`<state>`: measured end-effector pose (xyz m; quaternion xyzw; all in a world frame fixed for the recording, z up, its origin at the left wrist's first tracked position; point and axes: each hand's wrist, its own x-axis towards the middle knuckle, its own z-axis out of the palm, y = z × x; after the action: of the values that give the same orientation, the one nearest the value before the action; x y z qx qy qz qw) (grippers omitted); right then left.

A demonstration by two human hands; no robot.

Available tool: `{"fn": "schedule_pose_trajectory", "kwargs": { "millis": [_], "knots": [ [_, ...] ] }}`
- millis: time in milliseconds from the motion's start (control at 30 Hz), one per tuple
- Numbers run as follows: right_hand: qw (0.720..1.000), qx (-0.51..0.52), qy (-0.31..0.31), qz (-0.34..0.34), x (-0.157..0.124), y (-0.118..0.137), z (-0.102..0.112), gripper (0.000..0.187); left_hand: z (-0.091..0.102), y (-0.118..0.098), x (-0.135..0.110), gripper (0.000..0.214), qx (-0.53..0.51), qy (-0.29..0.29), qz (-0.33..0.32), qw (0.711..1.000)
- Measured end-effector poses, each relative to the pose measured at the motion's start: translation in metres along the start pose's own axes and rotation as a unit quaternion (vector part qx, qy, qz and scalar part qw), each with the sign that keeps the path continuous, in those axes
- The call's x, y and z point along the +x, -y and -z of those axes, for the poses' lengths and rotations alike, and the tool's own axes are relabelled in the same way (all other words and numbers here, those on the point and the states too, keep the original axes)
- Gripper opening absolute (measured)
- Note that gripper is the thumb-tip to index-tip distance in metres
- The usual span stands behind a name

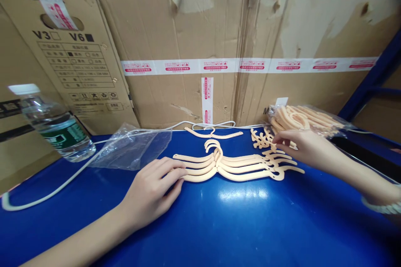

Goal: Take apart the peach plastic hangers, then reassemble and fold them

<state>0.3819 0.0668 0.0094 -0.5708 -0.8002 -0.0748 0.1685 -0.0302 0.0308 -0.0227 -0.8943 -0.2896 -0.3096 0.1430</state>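
Several peach-coloured plastic clothes hangers (200,171) lie stacked in overlapping rows on the blue table, hooks pointing away from me. My left hand (156,185) is closed around their left ends, thumb nearest me. Curved end pieces (277,173) are attached at the right ends of the stacked hangers. My right hand (293,144) reaches into a small heap of loose curved pieces (261,138), its fingertips pinched together on one of them. That piece is partly hidden by the fingers. A single hanger (213,134) lies behind the stack.
A clear plastic bag of peach hangers (307,121) lies at the back right, beside a dark phone-like object (366,158). A water bottle (59,129), an empty clear bag (128,150) and a white cable (53,194) are at left. Cardboard boxes (178,29) stand behind.
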Motion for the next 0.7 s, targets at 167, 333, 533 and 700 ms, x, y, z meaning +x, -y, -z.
{"fn": "schedule_pose_trajectory", "kwargs": {
  "millis": [167,333,533,700],
  "knots": [
    [0.999,0.003,-0.032,0.032,0.001,-0.002,0.0,0.021,0.005,0.001,0.006,0.021,0.028,0.023,0.007,0.999],
    [0.995,-0.051,-0.05,0.064,0.006,-0.01,0.004,0.018,0.007,0.007,0.018,0.024,0.06,0.122,0.03,0.99],
    [0.978,-0.156,-0.063,0.126,0.01,-0.017,-0.007,0.025,0.0,0.027,0.05,0.02,0.085,0.171,0.036,0.981],
    [0.968,-0.163,-0.038,0.186,0.01,-0.015,-0.01,0.025,-0.018,0.043,0.083,0.025,0.083,0.181,0.052,0.979]
  ]
}}
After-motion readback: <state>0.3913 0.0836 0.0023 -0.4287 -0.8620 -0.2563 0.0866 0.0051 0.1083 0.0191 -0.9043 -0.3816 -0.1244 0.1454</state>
